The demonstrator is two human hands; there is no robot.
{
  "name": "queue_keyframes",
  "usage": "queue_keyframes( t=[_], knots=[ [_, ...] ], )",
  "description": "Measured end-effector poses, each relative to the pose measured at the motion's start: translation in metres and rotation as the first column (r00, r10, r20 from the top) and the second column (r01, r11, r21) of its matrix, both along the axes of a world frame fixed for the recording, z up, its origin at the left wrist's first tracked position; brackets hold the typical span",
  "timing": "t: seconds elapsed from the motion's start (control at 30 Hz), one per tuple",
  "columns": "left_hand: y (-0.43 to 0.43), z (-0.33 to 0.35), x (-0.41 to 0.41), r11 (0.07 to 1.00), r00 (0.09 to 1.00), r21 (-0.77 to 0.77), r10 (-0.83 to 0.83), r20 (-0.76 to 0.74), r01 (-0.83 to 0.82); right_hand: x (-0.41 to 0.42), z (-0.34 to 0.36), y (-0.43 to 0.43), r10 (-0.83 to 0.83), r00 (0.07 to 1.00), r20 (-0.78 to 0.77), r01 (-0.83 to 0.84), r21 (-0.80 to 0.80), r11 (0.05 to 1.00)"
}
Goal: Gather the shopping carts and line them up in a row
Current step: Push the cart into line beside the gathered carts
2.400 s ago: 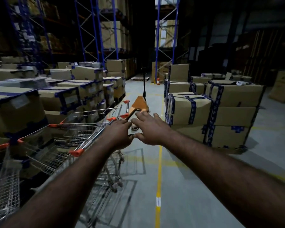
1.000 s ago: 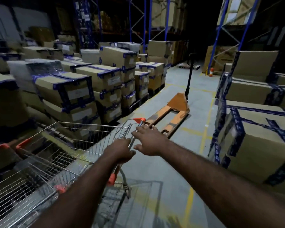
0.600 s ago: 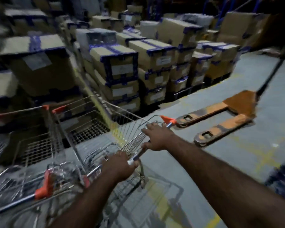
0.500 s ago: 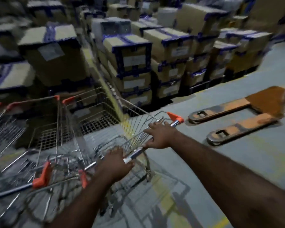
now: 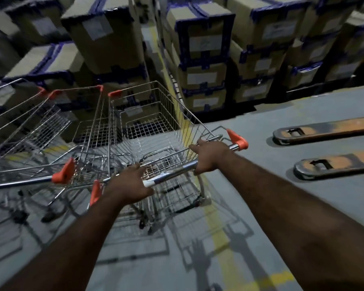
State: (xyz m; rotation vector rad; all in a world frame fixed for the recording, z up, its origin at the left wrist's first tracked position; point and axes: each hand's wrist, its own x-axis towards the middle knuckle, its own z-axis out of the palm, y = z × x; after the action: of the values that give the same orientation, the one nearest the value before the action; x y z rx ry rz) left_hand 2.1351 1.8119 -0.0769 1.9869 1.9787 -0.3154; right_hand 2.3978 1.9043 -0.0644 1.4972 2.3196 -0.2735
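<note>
1. Grips the chrome handle bar [image 5: 172, 173] of the nearest shopping cart [image 5: 156, 114] with both hands, arms stretched forward.
2. Wraps the left hand [image 5: 130, 183] round the bar near its left end, fingers curled over the top, just beside the left orange end cap [image 5: 95, 192].
3. Closes the right hand [image 5: 208, 156] round the bar near its right end, just short of the right orange end cap [image 5: 236, 141].
4. Locates the held cart on the grey floor [image 5: 292, 206], basket empty, front end toward the stacked cardboard boxes [image 5: 202, 43] bound in blue tape.
5. Straddles a yellow floor line [image 5: 219, 234] with the cart frame.
6. Stands just beside a second cart [image 5: 88, 122] on the left, baskets side by side; cannot tell whether the wire walls touch.
7. Shows a third cart [image 5: 19, 127] further left, cut off by the frame edge and partly blurred.
8. Leaves two orange pallet-jack forks [image 5: 328, 131] flat on the floor to the right, apart from the held cart.
</note>
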Motion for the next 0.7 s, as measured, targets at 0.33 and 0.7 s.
queue_keyframes(
  t=[0.33,0.7],
  knots=[
    [-0.069,0.014,-0.047,0.999,0.999,-0.015,-0.033,0.041,0.034,0.011,0.005,-0.053,0.011,0.999,-0.039,-0.015,-0.094,0.995],
    [-0.113,0.006,-0.07,0.995,0.994,0.0,-0.096,-0.043,0.096,0.027,-0.005,-0.113,-0.092,0.993,0.069,0.092,-0.008,0.996]
  ],
)
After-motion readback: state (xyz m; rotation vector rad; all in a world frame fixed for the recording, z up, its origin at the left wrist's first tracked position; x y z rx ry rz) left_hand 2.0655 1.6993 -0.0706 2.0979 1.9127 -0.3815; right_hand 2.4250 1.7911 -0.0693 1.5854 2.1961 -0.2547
